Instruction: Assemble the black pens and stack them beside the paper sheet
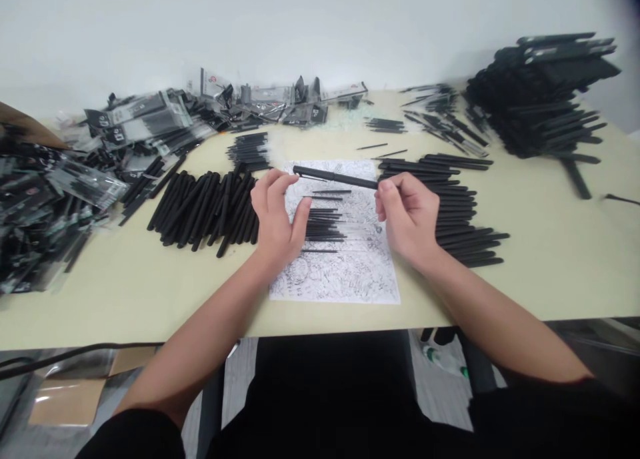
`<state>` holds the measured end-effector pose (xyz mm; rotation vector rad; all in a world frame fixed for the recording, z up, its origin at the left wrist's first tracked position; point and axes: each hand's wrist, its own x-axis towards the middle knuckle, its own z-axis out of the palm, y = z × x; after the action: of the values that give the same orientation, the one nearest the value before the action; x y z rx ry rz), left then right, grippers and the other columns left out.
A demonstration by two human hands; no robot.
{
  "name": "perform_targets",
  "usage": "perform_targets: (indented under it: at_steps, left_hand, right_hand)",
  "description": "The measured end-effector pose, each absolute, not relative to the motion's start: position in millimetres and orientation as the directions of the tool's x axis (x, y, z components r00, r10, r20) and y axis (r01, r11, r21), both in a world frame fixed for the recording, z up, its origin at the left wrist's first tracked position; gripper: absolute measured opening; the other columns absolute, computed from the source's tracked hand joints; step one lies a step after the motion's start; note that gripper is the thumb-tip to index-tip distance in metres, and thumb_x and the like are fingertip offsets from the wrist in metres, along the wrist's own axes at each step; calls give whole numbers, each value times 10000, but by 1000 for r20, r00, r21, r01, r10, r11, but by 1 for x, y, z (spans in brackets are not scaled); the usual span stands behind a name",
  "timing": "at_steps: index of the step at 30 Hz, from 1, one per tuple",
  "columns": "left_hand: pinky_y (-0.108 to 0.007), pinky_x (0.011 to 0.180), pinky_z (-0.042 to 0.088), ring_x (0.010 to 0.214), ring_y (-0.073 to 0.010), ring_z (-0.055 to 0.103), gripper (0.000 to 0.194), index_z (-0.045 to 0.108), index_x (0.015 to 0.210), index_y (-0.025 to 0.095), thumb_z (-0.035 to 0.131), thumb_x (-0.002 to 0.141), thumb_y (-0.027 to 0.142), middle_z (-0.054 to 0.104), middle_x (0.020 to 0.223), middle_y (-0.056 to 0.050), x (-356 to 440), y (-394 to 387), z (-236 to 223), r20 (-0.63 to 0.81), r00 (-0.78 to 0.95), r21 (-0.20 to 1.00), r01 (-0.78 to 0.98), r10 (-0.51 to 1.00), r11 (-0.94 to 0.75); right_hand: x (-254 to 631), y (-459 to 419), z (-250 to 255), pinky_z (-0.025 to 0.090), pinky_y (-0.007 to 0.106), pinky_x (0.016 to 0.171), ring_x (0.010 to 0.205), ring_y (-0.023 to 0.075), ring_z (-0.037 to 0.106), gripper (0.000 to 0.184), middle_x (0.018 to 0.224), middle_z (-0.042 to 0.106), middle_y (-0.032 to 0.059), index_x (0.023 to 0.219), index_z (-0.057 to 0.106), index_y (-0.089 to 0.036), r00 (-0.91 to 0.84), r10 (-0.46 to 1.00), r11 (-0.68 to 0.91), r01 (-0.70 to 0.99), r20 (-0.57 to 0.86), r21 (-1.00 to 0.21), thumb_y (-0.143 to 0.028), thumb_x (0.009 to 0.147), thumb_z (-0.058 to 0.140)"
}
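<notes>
A black capped pen point(345, 179) is held nearly level above the paper, its clip end toward the left. My right hand point(411, 217) pinches its right end between thumb and fingers. Close to the clip end, my left hand point(278, 213) has thumb and fingers apart and grips nothing; whether a fingertip touches the pen I cannot tell. Below lies a scribbled white sheet point(345, 279) with several thin black refills point(324, 225) on it. Black pen barrels point(200, 209) are heaped left of the sheet, and a row of black pens point(455, 209) lies on the right, partly behind my right hand.
Clear plastic packets point(145, 115) pile up along the table's left and back. A tall stack of black pens point(540, 99) stands at the back right, beside loose thin refills point(440, 115). Below the front edge, a cardboard box point(67, 399) sits at left.
</notes>
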<state>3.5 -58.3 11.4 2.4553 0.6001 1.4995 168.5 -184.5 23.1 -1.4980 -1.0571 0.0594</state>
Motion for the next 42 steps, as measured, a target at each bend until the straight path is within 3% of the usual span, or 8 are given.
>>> perform_targets:
  at_steps: [9,17,23,28,32,35,38,42]
  left_hand:
    - [-330,769,406,768,-140,586,224,518,733,201,564,917,320,622,786,9,6,-61,12,694,569,454,129,441,-882]
    - [-333,800,478,871,-162,601,233,617,917,206,484,955,393,656,903,-40,4,-63,13,630,509,660,48,587,-750]
    - [-309,755,530,793,-135,635,304,609,841,193,486,941,452,675,864,-44,11,-61,9,364,511,925,-99,779,-367]
    - [-290,657,543,658,-115,615,262,482,755,203,521,896,421,627,749,-11,16,-54,11,215,492,972,-195,844,-134]
    - [-249,482,432,464,-97,501,278,426,784,237,467,919,476,489,578,53,10,-40,14,215,393,975,-144,894,-171]
    - [-256,465,353,444,-103,443,256,500,841,244,508,912,490,481,565,52,-3,-26,17,359,325,913,73,875,-402]
    - [-285,555,382,569,-167,520,221,574,801,225,617,847,437,527,574,7,-16,-14,20,505,343,698,377,792,-608]
    - [-386,685,470,770,-272,613,187,596,779,204,552,850,371,629,792,-91,-26,-8,31,341,317,377,816,885,-438]
  right_hand:
    - [166,-187,25,447,293,603,586,120,566,177,679,626,-10,799,600,-232,371,570,166,822,733,-545,-374,900,567]
    - [170,-186,21,468,343,691,559,131,546,97,665,647,-30,872,641,-263,79,654,264,908,752,-325,-349,856,599]
    - [173,-185,13,463,361,770,599,130,585,115,771,714,-42,909,654,-289,-102,650,343,924,753,-171,-354,816,672]
    - [170,-184,11,446,359,766,689,146,631,277,833,733,-11,1003,639,-268,-244,685,410,908,686,-87,-488,834,630]
    - [167,-183,9,436,352,772,701,140,632,340,865,735,0,1060,618,-240,-277,672,439,896,687,-68,-509,854,599]
    - [168,-182,10,432,346,765,658,127,614,326,863,737,-6,1048,618,-236,-277,660,431,901,698,-51,-501,860,597]
    - [169,-182,12,425,341,757,624,118,604,308,827,734,-18,1027,622,-233,-262,651,430,901,713,-62,-487,854,613]
    - [170,-183,14,414,330,762,620,107,604,300,809,733,-26,991,627,-206,-268,667,422,905,696,-56,-479,867,605]
